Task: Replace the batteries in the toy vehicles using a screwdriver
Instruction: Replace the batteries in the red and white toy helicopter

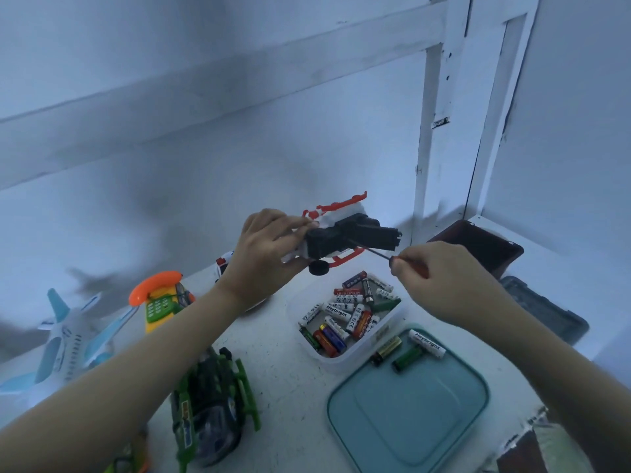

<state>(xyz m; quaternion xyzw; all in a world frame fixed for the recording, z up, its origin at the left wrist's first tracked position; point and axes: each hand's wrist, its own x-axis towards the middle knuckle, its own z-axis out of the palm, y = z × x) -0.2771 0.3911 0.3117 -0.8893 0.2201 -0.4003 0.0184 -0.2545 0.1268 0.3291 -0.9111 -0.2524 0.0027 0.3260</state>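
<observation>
The white and red toy vehicle is held up above the table, turned so that its black underside faces the camera, with red skid-like rails showing above and below it and one black wheel hanging at the bottom. It is gripped at its rear end by the left hand, fingers wrapped over the top and thumb underneath. Over to the right hand: its fingers are curled tight round the handle of a screwdriver, and the thin dark shaft is pointed up and left at the black underside. The tip is seen right at the edge of that black block; whether it is seated in a screw cannot be told.

Below the toy, an open white tub is set on the table, and a jumble of AA batteries is piled inside. Just in front of it a teal lid is laid flat, and three loose cells are lined up at its far edge: a black and gold battery, a green battery and a white battery.

On the left, a blue and white toy airplane, an orange and yellow toy telephone and a green toy vehicle are spread out. A dark red box is seen at the far right.
</observation>
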